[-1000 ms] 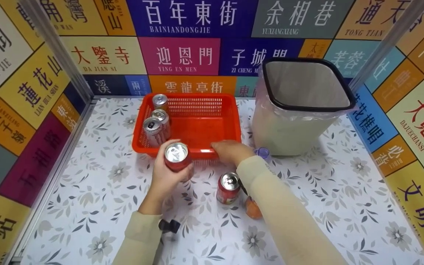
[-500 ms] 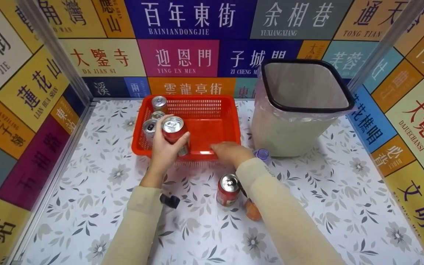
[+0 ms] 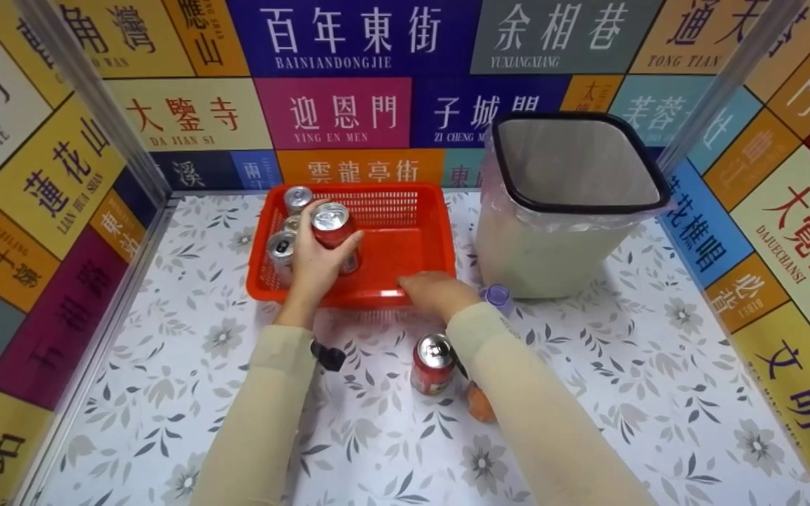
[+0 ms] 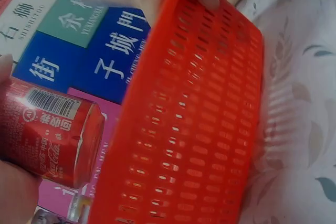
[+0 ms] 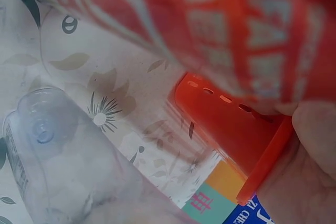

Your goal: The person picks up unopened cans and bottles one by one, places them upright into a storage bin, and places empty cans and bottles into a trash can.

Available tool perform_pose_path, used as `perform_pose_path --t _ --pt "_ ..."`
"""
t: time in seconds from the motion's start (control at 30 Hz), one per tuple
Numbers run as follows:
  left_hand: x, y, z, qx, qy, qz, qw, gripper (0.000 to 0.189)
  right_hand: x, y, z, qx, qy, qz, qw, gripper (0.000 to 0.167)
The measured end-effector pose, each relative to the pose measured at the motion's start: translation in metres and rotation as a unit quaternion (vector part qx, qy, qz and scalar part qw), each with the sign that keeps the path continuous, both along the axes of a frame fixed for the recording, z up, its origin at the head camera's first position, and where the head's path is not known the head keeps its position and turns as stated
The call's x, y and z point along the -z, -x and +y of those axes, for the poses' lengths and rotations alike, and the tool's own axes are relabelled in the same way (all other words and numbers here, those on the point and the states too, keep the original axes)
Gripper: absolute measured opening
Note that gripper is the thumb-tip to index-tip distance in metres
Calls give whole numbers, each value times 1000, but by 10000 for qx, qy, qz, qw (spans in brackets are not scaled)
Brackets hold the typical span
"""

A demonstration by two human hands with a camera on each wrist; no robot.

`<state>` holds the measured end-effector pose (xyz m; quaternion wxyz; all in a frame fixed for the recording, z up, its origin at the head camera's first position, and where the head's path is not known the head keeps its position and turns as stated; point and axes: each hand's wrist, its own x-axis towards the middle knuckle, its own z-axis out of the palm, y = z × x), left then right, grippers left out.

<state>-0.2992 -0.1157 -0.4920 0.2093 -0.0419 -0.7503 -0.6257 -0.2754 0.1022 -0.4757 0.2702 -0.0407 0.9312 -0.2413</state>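
Observation:
A red Coca-Cola can (image 3: 333, 222) is gripped by my left hand (image 3: 315, 270), upright over the left half of a red plastic basket (image 3: 370, 299). The left wrist view shows the same can's barcode side (image 4: 52, 129) near the basket's perforated wall (image 4: 194, 129). At the front right of the basket, my right hand (image 3: 439, 294) holds the rim between thumb and fingers. Several cans stand along the basket's left side, among them a silver-topped can (image 3: 281, 254) right beside my left hand. Their lower parts are partly hidden.
Near my right forearm stand another red can (image 3: 433, 364) and an orange round thing (image 3: 479, 404), partly covered by the sleeve. A clear plastic bottle (image 5: 79, 161) lies close to my right wrist. A bag-lined bin (image 3: 553, 253) stands right of the basket, before the patterned back wall.
My left hand has carried the Coca-Cola can forward from in front of the basket, across its front rim, to over its inside. My right hand stays on the rim.

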Motion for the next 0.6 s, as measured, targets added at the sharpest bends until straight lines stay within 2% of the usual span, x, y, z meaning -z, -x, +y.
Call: perform_pose_path --t 0.03,0.3,0.4,0.43,0.53,0.6 --pt "1 3 0 -25 68 -44 10000 82 0 0 0 102 52 -48 9999 59" --pt "10 22 1 -62 277 -313 9991 79 0 0 1 182 67 -15 9998 57" --pt "12 27 2 -87 313 -412 9986 78 0 0 2 401 155 -114 9990 56" --pt "12 29 3 -104 329 -445 9984 78 -1 1 2 330 128 -86 9993 55" --pt "14 36 4 -148 419 -475 9979 78 -1 1 2 -240 -141 209 9994 50" --pt "14 42 5 -199 538 -503 9971 78 -2 1 2 -700 -386 486 9956 47"
